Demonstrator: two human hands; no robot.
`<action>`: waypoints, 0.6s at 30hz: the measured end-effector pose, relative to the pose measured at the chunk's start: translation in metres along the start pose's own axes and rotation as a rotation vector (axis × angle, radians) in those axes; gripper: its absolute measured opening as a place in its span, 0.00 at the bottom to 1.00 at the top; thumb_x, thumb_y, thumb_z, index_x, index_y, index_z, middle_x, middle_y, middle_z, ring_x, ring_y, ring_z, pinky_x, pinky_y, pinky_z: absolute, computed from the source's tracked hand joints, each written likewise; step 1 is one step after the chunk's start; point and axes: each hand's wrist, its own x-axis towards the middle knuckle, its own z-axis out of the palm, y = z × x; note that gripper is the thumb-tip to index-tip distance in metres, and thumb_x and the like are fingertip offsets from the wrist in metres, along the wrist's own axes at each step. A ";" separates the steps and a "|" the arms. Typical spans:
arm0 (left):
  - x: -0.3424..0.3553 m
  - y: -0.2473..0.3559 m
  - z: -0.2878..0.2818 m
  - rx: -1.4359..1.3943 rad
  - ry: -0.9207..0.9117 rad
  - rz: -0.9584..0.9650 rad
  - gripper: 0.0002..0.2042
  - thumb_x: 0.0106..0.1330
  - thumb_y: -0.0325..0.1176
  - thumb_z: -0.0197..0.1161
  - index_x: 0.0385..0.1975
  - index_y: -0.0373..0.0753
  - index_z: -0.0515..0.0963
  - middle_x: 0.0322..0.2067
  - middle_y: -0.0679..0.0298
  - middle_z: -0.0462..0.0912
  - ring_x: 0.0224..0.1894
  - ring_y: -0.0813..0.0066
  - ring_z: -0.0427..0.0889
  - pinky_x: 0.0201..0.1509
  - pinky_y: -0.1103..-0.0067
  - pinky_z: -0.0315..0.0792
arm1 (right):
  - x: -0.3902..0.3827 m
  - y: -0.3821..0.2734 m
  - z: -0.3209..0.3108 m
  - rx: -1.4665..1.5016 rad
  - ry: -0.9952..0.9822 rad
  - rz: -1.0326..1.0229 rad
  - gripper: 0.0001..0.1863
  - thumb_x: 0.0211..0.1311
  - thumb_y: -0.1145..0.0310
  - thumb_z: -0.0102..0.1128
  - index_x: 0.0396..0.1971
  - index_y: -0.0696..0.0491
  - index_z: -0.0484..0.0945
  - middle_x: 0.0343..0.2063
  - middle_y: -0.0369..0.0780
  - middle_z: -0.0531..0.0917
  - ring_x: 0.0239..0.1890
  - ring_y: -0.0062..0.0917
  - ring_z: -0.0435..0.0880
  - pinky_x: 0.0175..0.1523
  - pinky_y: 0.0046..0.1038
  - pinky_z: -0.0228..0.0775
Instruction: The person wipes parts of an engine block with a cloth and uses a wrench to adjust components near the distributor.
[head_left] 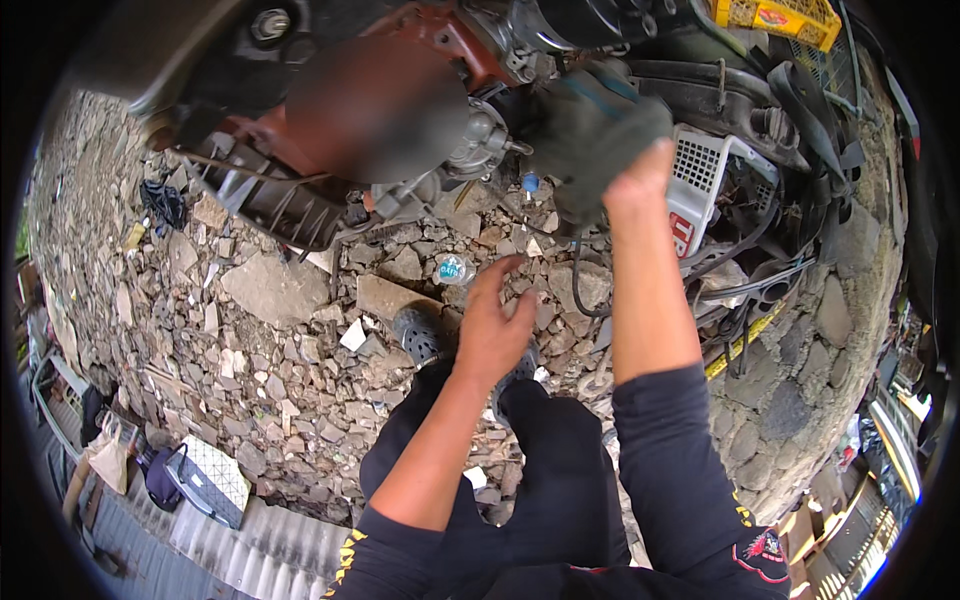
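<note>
My left hand (495, 320) is bare and hovers over the stony ground with its fingers apart, holding nothing. Grey-green cloth, perhaps a work glove, (600, 135) with a teal stripe covers my right hand (640, 175) up to the wrist. That hand reaches in beside a silver metal carburetor-like part (480, 140) on a motorcycle. Its fingers are hidden and smeared, so I cannot make out their grip. Reddish-brown bodywork (440, 35) lies to the left of the silver part. Below it sits a small blue cap-like piece (530, 183).
A white plastic crate (700, 165), black hoses and cables (740, 255) lie at right. A yellow basket (780, 18) is at the far right. A clear plastic cup (455, 268) rests on rubble near my shoes (418, 335). Bags (208, 480) lie at lower left.
</note>
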 end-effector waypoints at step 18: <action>0.035 -0.035 -0.079 0.692 -0.310 0.152 0.18 0.64 0.38 0.55 0.52 0.39 0.71 0.49 0.52 0.75 0.53 0.55 0.73 0.56 0.70 0.67 | 0.036 0.048 -0.033 -2.345 -0.547 -1.031 0.29 0.55 0.73 0.47 0.58 0.33 0.70 0.51 0.39 0.70 0.56 0.33 0.65 0.54 0.35 0.55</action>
